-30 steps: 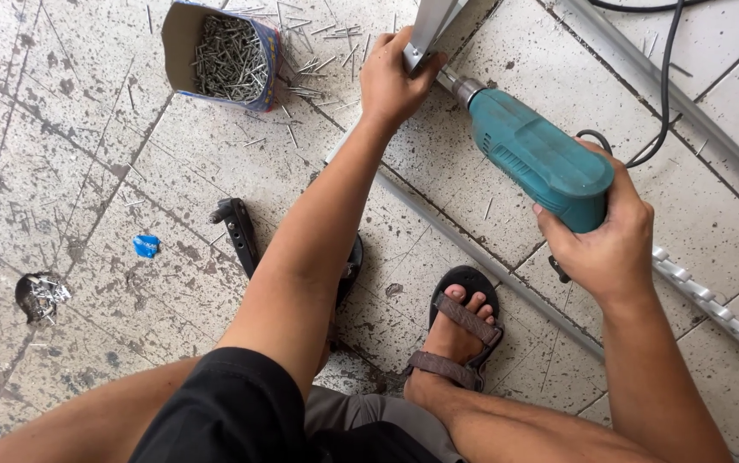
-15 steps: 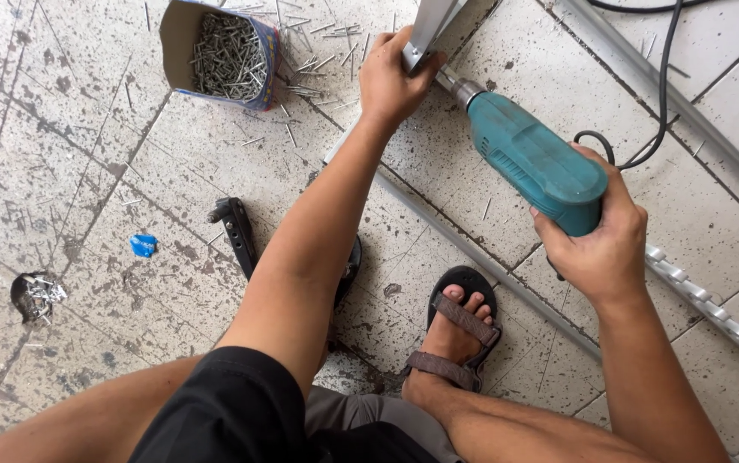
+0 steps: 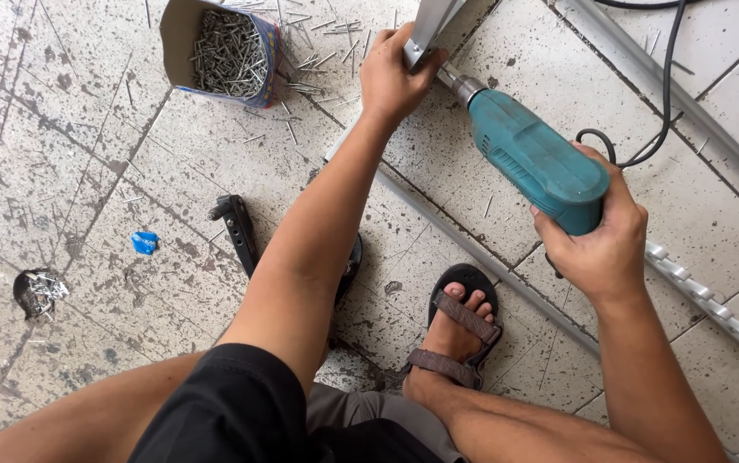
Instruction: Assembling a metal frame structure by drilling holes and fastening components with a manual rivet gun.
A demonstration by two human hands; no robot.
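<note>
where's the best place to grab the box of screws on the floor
Take the box by its outer side walls, from above. It stands upright with the top open and is full of screws, which leaves no room to grip inside.

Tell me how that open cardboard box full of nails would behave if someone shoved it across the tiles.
The open cardboard box of grey nails looks packed nearly full, so it is probably heavy for its size and would drag rather than slide freely. Its thin walls look soft and may buckle. It lies tilted with its mouth open, and loose nails already lie beside it, so a push would likely spill more.
</note>
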